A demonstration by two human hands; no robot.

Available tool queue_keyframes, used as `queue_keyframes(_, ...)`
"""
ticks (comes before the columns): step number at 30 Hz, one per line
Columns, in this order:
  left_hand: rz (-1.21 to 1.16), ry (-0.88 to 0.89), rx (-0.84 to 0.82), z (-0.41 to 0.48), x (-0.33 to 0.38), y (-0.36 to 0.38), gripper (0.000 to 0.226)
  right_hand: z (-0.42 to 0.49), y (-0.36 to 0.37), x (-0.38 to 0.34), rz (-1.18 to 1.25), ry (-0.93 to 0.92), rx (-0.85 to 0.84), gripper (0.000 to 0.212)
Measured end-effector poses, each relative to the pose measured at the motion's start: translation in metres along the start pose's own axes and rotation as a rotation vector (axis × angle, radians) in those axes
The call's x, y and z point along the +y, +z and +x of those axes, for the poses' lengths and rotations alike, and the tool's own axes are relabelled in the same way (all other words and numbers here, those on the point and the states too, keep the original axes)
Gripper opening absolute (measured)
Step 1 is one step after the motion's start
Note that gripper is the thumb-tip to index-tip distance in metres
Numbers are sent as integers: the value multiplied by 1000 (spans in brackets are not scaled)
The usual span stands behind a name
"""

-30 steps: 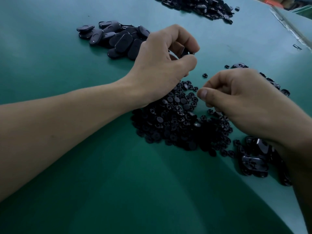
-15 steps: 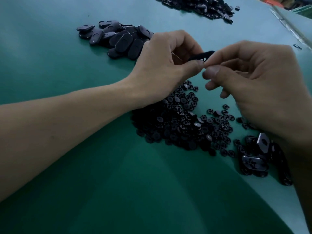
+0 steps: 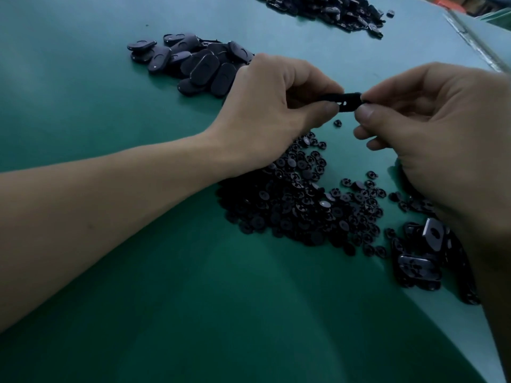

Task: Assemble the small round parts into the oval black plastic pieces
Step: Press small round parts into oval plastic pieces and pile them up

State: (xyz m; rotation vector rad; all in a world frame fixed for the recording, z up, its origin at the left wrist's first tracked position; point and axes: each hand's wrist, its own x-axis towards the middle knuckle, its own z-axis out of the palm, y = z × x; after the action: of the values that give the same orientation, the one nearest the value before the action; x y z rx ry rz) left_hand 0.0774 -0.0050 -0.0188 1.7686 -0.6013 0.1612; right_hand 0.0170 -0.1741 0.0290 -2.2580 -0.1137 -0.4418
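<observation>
Oval piece [image 3: 345, 102] sits just above mid-frame, raised off the bench [image 3: 138, 313], its long axis running left to right, edge toward the camera. Left hand [image 3: 273, 106] pinches its left end; right hand [image 3: 442, 128] pinches its right end, thumb underneath. Round parts [image 3: 298, 205] lie heaped lower in the frame; whether one is already being fitted, I cannot tell.

Counter [image 3: 138, 299]: smooth matt green sheet. Oval pieces [image 3: 199, 64]: black plastic, faint sheen. Small round parts [image 3: 298, 205]: black plastic, slightly glossy.
</observation>
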Motion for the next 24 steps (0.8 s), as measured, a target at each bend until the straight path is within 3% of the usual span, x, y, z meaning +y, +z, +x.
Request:
queue_keyframes(4, 2, 8, -48, -2, 1, 0, 29, 0, -1, 0, -19, -10, 18, 13)
queue_keyframes(10, -8, 47, -18, -3, 3, 0, 17, 1, -1, 2, -46, -13, 12, 15)
queue_keyframes(24, -21, 54, -9, -3, 4, 0, 19, -2, 6, -4, -92, -54, 24, 13)
